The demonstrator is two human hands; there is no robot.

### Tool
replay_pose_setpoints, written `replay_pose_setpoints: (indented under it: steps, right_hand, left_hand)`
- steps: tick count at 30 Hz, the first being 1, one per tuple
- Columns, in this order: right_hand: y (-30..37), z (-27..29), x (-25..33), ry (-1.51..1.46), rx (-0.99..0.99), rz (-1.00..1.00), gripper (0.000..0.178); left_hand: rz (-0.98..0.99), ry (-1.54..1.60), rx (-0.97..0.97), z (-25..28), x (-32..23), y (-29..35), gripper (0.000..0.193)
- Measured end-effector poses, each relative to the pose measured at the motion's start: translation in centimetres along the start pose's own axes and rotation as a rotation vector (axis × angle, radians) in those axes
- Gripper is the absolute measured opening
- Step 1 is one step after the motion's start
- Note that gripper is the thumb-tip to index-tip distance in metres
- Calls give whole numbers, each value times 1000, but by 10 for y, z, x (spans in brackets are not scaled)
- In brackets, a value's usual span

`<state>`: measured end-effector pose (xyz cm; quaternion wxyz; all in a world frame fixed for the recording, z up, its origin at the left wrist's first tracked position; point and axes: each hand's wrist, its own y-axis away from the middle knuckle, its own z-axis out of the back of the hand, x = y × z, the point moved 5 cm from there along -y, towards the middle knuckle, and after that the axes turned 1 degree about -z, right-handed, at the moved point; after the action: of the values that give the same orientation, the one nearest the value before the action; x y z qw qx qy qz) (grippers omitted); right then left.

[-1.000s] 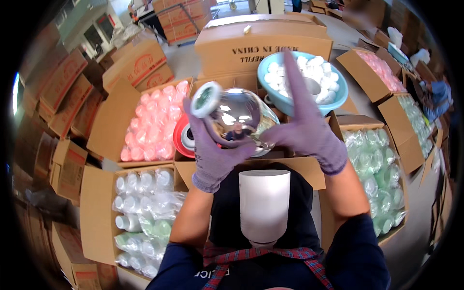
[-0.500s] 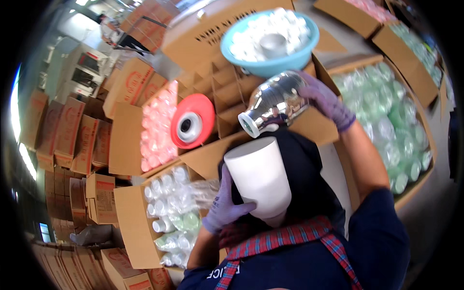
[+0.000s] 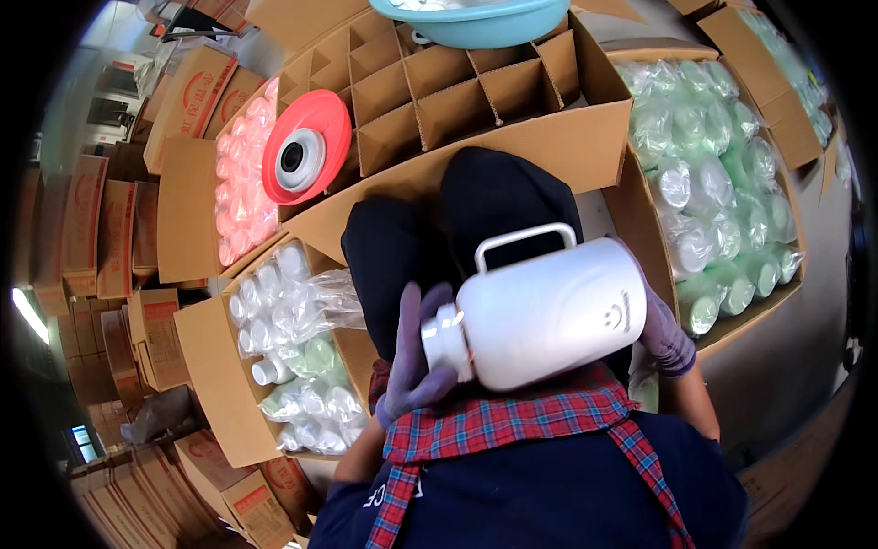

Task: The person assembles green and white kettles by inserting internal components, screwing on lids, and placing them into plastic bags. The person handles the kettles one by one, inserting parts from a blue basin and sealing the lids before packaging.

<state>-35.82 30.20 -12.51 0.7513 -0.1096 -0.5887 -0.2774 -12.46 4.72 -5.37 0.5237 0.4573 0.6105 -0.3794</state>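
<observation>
A white flask (image 3: 553,316) with a loop handle and a small face print lies sideways above my lap. My left hand (image 3: 413,361) is around its narrower neck end (image 3: 446,343), thumb and fingers on either side. My right hand (image 3: 666,334) supports the broad base end, its fingers partly hidden behind the body. Both hands wear purple gloves. No silver liner shows outside the flask; whether it is inside is hidden.
Ahead stands a divided carton (image 3: 439,82) with a red basin (image 3: 334,128) and a light-blue basin (image 3: 485,26) on it. Cartons of bagged green bottles (image 3: 722,201), pink parts (image 3: 245,197) and white and green pieces (image 3: 306,366) flank me.
The silver liner has gone from view, and the white shell has turned from upright to sideways. My right hand came down from the far carton to its base; my left went to its neck.
</observation>
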Motion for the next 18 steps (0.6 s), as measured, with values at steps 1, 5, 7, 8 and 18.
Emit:
replay_pose_setpoints:
  steps: [1, 5, 7, 8, 18]
  right_hand:
    - [11, -5, -14, 133, -19, -37, 68]
    - [-16, -14, -69, -1295, 21, -90, 49]
    - [-25, -18, -61, -1305, 7, 8, 54]
    - [-30, -21, -31, -1230, -87, -5, 59]
    - [-58, -43, 75, -690, 130, 236, 57]
  left_hand:
    - [-129, -53, -3, -5, -14, -17, 114]
    - [-480, -281, -5, -42, -74, -69, 95]
    - [-633, -390, -42, -56, -94, -84, 90]
    - [-635, -433, 57, -63, -108, -93, 92]
    - [-726, -401, 83, -76, -107, -85, 101]
